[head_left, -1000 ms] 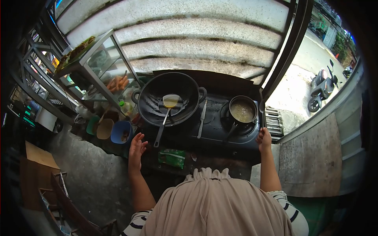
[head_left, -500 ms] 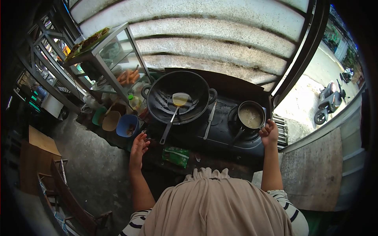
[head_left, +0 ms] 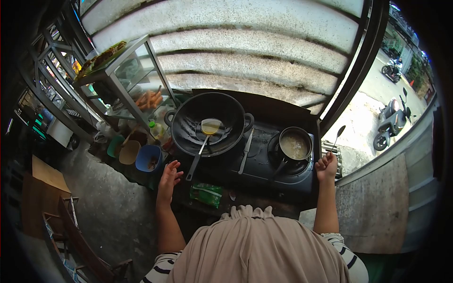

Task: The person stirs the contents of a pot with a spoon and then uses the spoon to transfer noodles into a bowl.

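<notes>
My right hand (head_left: 326,167) is closed on the handle of a spoon (head_left: 340,131), its bowl pointing up, just right of the stove. Beside that hand a small dark saucepan (head_left: 283,144) of cloudy, bubbling liquid (head_left: 295,145) sits on the right burner. My left hand (head_left: 170,178) is held in the air with fingers apart and nothing in it, left of a ladle's handle (head_left: 194,165). The ladle rests in a large black wok (head_left: 188,113), its bowl (head_left: 211,126) in yellowish oil. A knife (head_left: 246,153) lies on the stove between wok and saucepan.
A green packet (head_left: 205,195) lies at the front edge of the counter. Left of the wok stand a blue bowl (head_left: 148,158), a tan bowl (head_left: 129,153) and a bottle with a green cap (head_left: 155,128). Behind them is a glass display case (head_left: 137,85).
My right hand has moved slightly right, away from the saucepan, and the spoon now tilts further right. The left hand stays open. Outside, a motorbike has come into view on the road.
</notes>
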{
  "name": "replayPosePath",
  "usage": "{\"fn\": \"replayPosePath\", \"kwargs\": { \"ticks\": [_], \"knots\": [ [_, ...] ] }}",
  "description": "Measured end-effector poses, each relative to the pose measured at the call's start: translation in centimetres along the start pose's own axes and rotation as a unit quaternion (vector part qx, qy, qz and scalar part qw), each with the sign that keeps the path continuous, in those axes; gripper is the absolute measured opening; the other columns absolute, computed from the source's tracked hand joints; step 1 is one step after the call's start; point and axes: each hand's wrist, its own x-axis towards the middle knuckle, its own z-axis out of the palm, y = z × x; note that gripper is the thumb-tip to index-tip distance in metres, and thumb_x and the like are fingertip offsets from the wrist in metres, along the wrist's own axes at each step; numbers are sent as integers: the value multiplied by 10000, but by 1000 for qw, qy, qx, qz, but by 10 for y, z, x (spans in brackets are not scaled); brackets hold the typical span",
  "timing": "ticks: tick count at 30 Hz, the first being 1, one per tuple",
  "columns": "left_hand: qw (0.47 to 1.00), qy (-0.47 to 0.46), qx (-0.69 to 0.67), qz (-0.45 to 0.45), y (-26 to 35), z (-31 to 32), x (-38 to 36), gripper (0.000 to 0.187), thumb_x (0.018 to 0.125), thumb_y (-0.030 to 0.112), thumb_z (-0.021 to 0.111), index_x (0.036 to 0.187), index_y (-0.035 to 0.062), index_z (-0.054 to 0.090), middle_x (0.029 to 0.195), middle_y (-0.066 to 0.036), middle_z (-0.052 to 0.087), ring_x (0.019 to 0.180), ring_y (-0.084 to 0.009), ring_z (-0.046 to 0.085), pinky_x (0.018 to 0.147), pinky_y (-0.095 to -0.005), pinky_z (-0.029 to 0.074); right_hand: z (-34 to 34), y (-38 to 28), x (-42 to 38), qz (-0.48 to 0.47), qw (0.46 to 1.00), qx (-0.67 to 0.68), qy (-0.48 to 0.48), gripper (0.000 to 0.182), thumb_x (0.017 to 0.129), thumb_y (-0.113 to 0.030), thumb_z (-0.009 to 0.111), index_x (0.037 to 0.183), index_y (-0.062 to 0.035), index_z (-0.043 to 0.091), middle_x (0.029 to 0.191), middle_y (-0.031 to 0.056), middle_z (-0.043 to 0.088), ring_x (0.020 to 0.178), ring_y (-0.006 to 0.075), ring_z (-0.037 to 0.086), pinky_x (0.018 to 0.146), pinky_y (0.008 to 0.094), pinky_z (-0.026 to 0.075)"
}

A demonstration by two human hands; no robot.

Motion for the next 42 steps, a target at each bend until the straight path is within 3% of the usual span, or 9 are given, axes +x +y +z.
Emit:
{"fn": "replayPosePath", "kwargs": {
  "ticks": [6, 8, 11, 22, 27, 31, 35, 38, 42],
  "knots": [
    [1000, -5, 8, -7, -3, 5, 7, 430, 953, 362, 452, 1324, 144, 434, 1301, -24, 477, 1042, -112, 530, 883, -272, 380, -16, -6, -4, -57, 998, 9, 6, 147, 952, -264, 378, 856, -178, 447, 535, -48, 303, 417, 83, 271, 469, 259, 307],
    [1000, -6, 8, -5, -1, 8, 6, 432, 953, 364, 451, 1325, 143, 433, 1302, -24, 477, 1042, -114, 530, 884, -273, 380, -7, 0, -16, -110, 986, -124, 22, 66, 953, -235, 387, 947, -191, 437, 593, -43, 351, 472, 80, 323, 488, 262, 327],
    [1000, -7, 8, -1, 0, 8, 6, 438, 953, 367, 452, 1327, 142, 430, 1305, -24, 474, 1044, -117, 529, 886, -275, 380, -9, 18, -23, -62, 990, -125, 32, 64, 937, -187, 413, 997, -208, 425, 634, -39, 378, 531, 79, 362, 513, 268, 345],
    [1000, 0, 2, 2, -3, 0, -4, 449, 949, 365, 455, 1333, 136, 425, 1310, -35, 468, 1040, -123, 530, 889, -279, 378, -53, 93, -60, 115, 982, -126, 76, 230, 825, -215, 611, 711, -205, 412, 572, -63, 323, 506, 86, 351, 504, 262, 328],
    [1000, 7, 8, -6, -5, -3, -10, 442, 950, 360, 453, 1328, 131, 432, 1307, -39, 472, 1050, -130, 530, 900, -289, 378, -92, 139, -82, 36, 924, -379, 46, 352, 812, -149, 685, 649, -183, 374, 540, -71, 351, 449, 48, 339, 410, 225, 291],
    [1000, 8, 1, -8, -8, -6, -16, 438, 951, 355, 451, 1327, 130, 432, 1307, -39, 473, 1055, -133, 529, 906, -298, 378, -107, 159, -107, 77, 867, -490, 51, 347, 880, -327, 605, 639, -123, 460, 550, -44, 442, 460, 84, 394, 441, 272, 279],
    [1000, -1, 1, -20, -15, -6, -23, 408, 954, 328, 449, 1310, 128, 445, 1294, -32, 482, 1043, -126, 531, 884, -288, 385, -124, 178, -115, -141, 732, -663, -62, 284, 943, -271, 468, 815, -24, 525, 601, 126, 536, 536, 291, 524, 539, 383, 397],
    [999, 30, -25, -4, -38, 4, -27, 357, 945, 279, 469, 1266, 123, 473, 1246, -11, 507, 978, -98, 541, 838, -256, 399, -98, 167, -127, -114, 655, -737, -119, 217, 925, -219, 461, 881, -26, 549, 725, 209, 587, 675, 390, 575, 613, 412, 433],
    [991, 82, -90, 48, -61, 31, -45, 277, 911, 134, 499, 1184, 87, 501, 1127, 7, 511, 830, -44, 493, 741, -203, 384, -43, 174, -152, -72, 653, -735, -169, 186, 890, -209, 511, 916, -30, 558, 753, 215, 599, 710, 366, 601, 618, 393, 441]
  ]
}}
